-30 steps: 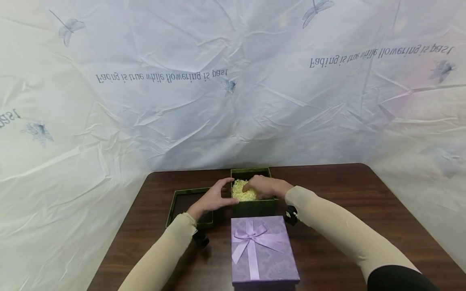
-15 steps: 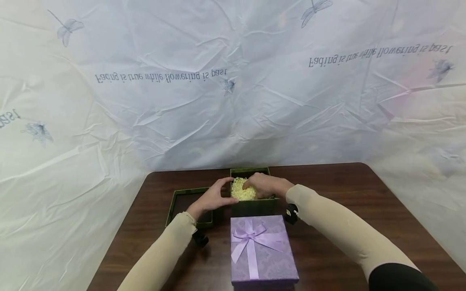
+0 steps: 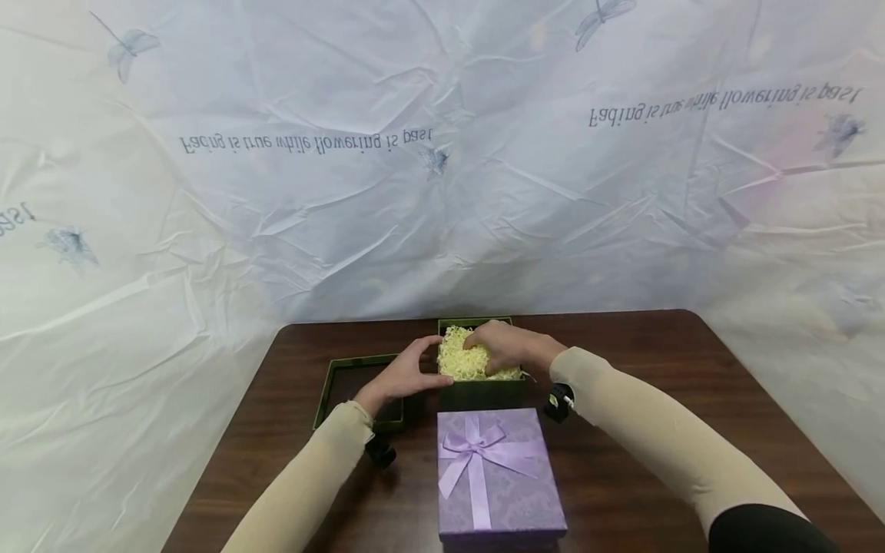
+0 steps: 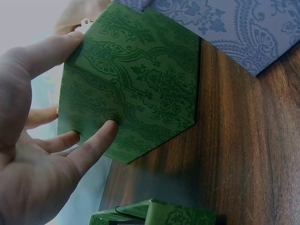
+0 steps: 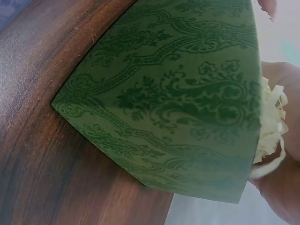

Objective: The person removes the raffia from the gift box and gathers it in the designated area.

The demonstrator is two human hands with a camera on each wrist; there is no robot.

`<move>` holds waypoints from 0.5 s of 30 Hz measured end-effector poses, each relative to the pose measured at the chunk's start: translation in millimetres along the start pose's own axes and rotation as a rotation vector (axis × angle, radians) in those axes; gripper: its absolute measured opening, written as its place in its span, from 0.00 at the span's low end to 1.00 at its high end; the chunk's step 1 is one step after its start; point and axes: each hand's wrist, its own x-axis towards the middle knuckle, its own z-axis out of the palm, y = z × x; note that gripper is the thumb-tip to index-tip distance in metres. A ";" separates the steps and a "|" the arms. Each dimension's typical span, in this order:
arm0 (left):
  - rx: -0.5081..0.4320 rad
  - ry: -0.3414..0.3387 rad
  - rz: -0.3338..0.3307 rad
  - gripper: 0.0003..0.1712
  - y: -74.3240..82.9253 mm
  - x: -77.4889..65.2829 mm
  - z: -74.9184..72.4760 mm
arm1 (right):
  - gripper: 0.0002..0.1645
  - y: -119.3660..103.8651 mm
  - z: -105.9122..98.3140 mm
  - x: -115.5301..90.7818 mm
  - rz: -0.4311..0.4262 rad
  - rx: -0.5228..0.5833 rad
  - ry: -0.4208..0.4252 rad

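Observation:
Pale yellow shredded paper heaps up in an open green box at the back of the table. My right hand reaches over the box's right side and grips the shredded paper, its fingertips hidden in it. Strands of the paper spill over the rim beside that hand in the right wrist view. At the box's left side, my left hand has its thumb at the near corner and its extended fingers resting against the patterned green wall.
A purple gift box with a ribbon bow stands in front of the green box. The green lid lies inside up to the left, partly behind my left hand. A pale printed curtain hangs beyond the brown table.
My right hand has risen slightly and shifted a little right. The shredded paper stands higher and shows more along the box's near rim. My left hand stays in place.

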 end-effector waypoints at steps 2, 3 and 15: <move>0.000 -0.002 -0.002 0.51 0.9 -0.5 0.0 | 0.34 0.2 -0.1 -0.8 -0.002 0.008 0.006; -0.002 -0.002 -0.001 0.51 1.4 -0.7 0.0 | 0.34 0.3 0.0 -1.1 0.000 0.011 0.008; 0.021 0.009 -0.024 0.54 4.2 -1.4 -1.5 | 0.36 1.7 -4.8 -1.0 0.041 0.028 0.030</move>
